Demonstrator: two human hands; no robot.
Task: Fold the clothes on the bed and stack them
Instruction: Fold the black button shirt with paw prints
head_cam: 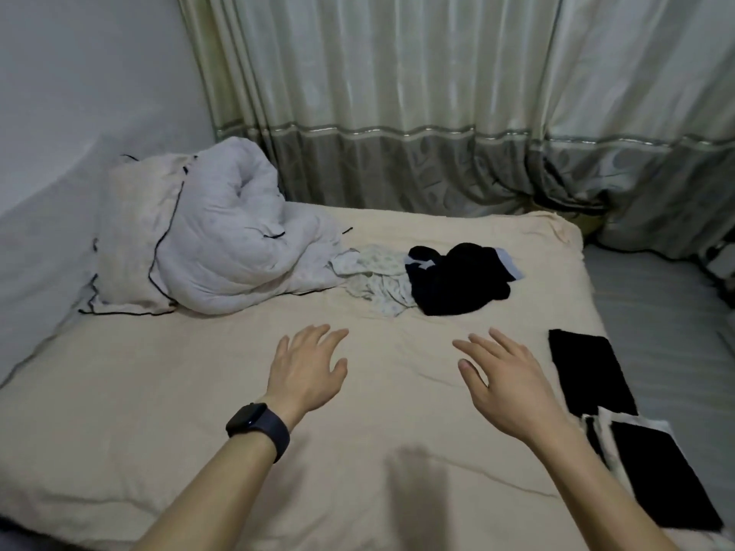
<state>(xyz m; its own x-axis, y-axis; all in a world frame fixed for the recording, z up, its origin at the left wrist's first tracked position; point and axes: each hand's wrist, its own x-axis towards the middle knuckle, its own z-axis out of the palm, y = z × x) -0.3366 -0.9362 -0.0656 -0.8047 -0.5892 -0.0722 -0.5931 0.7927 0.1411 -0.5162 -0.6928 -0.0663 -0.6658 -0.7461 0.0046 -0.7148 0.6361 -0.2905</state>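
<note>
Both my hands reach out over the cream bed sheet point(167, 391), palms down, fingers spread and holding nothing. My left hand point(308, 369), with a dark watch on its wrist, and my right hand point(503, 381) hover short of two crumpled garments. These are a white patterned piece point(378, 280) and a dark navy piece point(457, 282) with a pale blue edge, lying side by side at mid-bed. At the right edge lies a folded black garment point(588, 373). Nearer me sits a stack point(660, 471) with a black folded piece on top of white ones.
A bunched white duvet point(222, 240) with dark piping is heaped at the bed's far left against the wall. Grey-green curtains point(437, 113) hang behind the bed. A grey striped surface point(656, 304) lies beyond the bed's right edge.
</note>
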